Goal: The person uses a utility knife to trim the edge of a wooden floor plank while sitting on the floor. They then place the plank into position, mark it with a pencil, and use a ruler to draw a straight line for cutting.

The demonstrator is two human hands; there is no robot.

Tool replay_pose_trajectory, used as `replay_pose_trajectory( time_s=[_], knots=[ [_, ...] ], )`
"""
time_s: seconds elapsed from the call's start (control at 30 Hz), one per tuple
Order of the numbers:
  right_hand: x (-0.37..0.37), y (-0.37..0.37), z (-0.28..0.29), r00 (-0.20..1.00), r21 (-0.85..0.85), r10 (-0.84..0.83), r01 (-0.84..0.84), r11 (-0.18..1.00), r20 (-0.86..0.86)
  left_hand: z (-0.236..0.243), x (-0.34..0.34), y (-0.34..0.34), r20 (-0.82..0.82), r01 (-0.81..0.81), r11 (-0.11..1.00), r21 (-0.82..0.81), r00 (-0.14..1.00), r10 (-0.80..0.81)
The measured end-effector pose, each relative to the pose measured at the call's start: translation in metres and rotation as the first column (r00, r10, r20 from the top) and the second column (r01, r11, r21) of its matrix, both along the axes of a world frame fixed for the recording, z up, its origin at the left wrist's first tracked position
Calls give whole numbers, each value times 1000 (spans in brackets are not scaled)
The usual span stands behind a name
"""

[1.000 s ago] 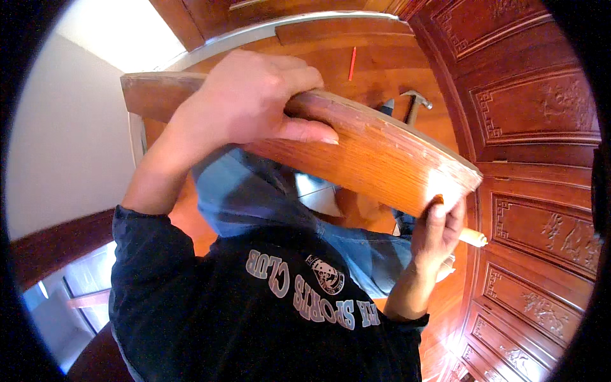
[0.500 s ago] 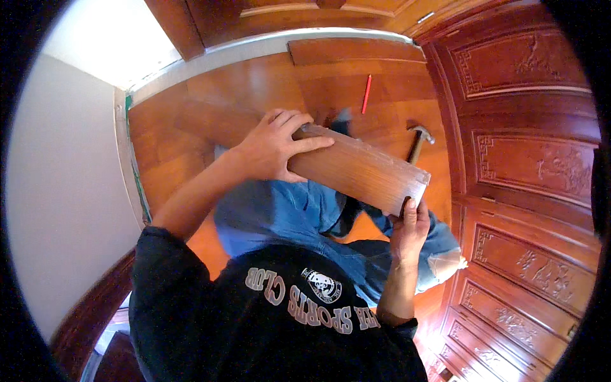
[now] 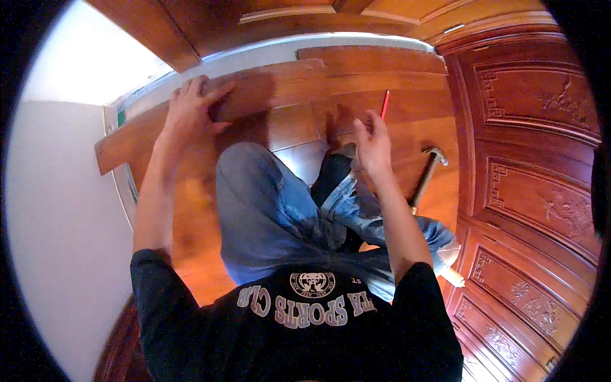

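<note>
Floorboards (image 3: 417,127) run beside carved panels (image 3: 538,191), left grip (image 3: 187,114) spread on a plank (image 3: 293,83), right grip (image 3: 374,148) parted.

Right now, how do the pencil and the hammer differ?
Colour: the pencil is red; the hammer has a shiny claw head and a darker handle.
Size: the pencil is thinner and shorter than the hammer.
Place: the pencil lies just beyond the right hand; the hammer lies to that hand's right.
Shared: both lie on the floor, neither held.
</note>
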State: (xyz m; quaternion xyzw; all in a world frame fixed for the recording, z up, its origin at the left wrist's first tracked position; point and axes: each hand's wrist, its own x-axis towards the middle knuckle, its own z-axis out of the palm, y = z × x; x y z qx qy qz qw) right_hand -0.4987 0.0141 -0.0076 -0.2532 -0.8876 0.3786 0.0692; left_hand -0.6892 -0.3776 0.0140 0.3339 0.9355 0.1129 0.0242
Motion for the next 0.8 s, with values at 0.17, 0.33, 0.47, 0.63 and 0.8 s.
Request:
replay_pose_trajectory(
  time_s=[0.17,0.33,0.47,0.63,0.8],
  knots=[
    [-72,-1,-65,973,234,229,-223,946,2,-13,-25,-8,4,-66,974,-217,998,69],
    [-142,-6,-90,929,459,366,-303,835,-53,-32,-41,-2,-21,-90,957,-277,996,88],
    [-170,2,-119,894,516,447,-393,761,21,-45,-54,11,36,-114,944,-309,991,131],
    [-165,0,-155,879,616,470,-413,671,77,-65,-64,10,22,-105,951,-291,993,116],
    [-163,1,-159,878,603,476,-409,685,54,-96,-74,-1,16,-66,977,-203,997,71]
  ],
)
